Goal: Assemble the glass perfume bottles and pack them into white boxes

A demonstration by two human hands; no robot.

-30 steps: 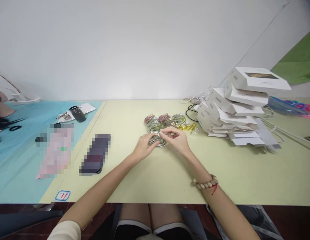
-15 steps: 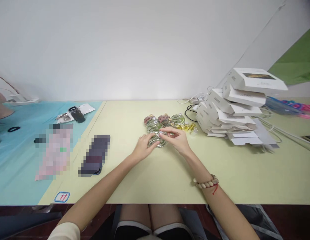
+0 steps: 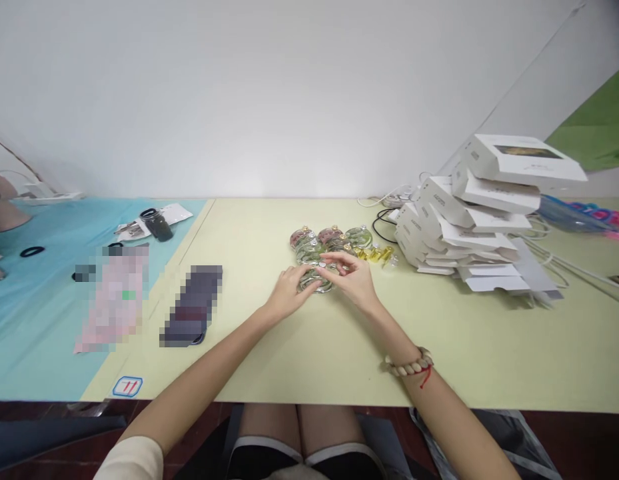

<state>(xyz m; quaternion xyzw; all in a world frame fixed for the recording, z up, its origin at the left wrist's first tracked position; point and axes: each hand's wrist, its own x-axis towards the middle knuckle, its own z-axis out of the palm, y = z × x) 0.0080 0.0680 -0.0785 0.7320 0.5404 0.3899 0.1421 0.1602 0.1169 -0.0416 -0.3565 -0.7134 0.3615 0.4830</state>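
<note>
Here, left hand (image 3: 288,292) cups glassware (image 3: 309,279) beside right hand (image 3: 356,280).

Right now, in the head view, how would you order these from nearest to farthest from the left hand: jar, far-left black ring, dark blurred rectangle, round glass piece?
From the left hand:
1. Round glass piece, at its fingers.
2. Dark blurred rectangle, to its left.
3. Jar, farther left, toward the wall.
4. Black ring, far left on the blue cover.
</note>
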